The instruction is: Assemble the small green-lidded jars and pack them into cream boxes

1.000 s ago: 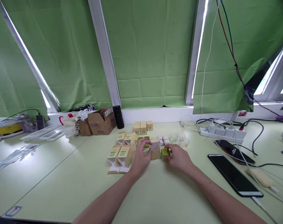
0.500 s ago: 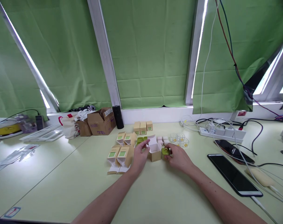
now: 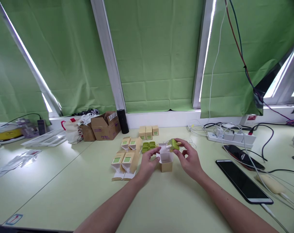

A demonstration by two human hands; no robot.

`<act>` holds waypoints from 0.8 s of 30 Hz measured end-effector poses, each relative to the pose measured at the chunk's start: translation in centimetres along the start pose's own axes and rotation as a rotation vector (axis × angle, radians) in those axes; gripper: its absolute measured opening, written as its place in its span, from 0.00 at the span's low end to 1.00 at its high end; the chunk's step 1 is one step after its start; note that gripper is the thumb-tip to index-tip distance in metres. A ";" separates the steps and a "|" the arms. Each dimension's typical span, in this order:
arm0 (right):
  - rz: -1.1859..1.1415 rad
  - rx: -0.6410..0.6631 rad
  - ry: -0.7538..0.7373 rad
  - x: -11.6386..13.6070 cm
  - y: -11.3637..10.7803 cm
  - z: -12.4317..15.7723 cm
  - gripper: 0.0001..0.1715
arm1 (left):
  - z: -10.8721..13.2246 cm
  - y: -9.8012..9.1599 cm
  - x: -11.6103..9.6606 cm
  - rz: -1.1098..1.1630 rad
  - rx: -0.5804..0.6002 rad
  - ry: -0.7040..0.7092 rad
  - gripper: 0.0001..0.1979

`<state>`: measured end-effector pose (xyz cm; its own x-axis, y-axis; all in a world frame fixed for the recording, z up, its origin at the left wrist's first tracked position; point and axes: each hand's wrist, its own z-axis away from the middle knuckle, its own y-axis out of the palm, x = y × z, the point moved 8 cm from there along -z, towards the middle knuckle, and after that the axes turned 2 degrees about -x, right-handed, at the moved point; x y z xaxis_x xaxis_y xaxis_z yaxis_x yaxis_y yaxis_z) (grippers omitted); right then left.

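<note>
My right hand (image 3: 189, 158) pinches a small clear container with a green lid (image 3: 173, 144), tilted on its side. It is above a small open cardboard box (image 3: 166, 167) with a white inside, which stands on the table. At the box's left side my left hand (image 3: 148, 163) has its thumb and fingers closed on a flap. Behind that hand are several green square lids (image 3: 149, 146). Clear containers (image 3: 191, 143) behind my right hand are mostly covered by it. Left of my left hand lie several opened cardboard boxes (image 3: 129, 160) with green labels.
Closed small boxes (image 3: 149, 131) stand at the back near a black cylinder (image 3: 122, 121) and a larger carton (image 3: 105, 127). On the right are a phone (image 3: 244, 181), a second phone (image 3: 242, 157), a power strip (image 3: 230, 139) and loose cables. Plastic bags (image 3: 17, 161) lie at left.
My right hand has lifted the green-lidded container off the table and tipped it over the box. The open box has shifted slightly right and nearer, with my left hand at its side.
</note>
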<state>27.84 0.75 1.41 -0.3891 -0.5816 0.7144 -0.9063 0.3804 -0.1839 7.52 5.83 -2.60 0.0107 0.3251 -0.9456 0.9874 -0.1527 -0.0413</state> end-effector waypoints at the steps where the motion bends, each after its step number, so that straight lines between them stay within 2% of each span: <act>1: -0.005 0.020 -0.014 0.3 0.3 0.2 0.23 | 0.1 0.1 0.0 0.003 0.009 0.003 0.25; 8: 0.057 0.173 -0.093 0.7 1.8 0.6 0.22 | 0.0 0.6 -0.1 0.048 0.042 0.025 0.23; 16: 0.191 0.179 -0.117 -0.3 1.6 0.3 0.21 | 0.1 0.3 0.4 0.079 0.032 -0.013 0.24; 24: 0.302 0.235 -0.215 0.7 1.9 0.6 0.20 | -0.1 0.3 0.5 0.170 0.001 -0.070 0.21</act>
<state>25.77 0.62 1.17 -0.6455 -0.6150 0.4529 -0.7498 0.3973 -0.5292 7.85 6.03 -3.08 0.1665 0.2286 -0.9592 0.9721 -0.2009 0.1209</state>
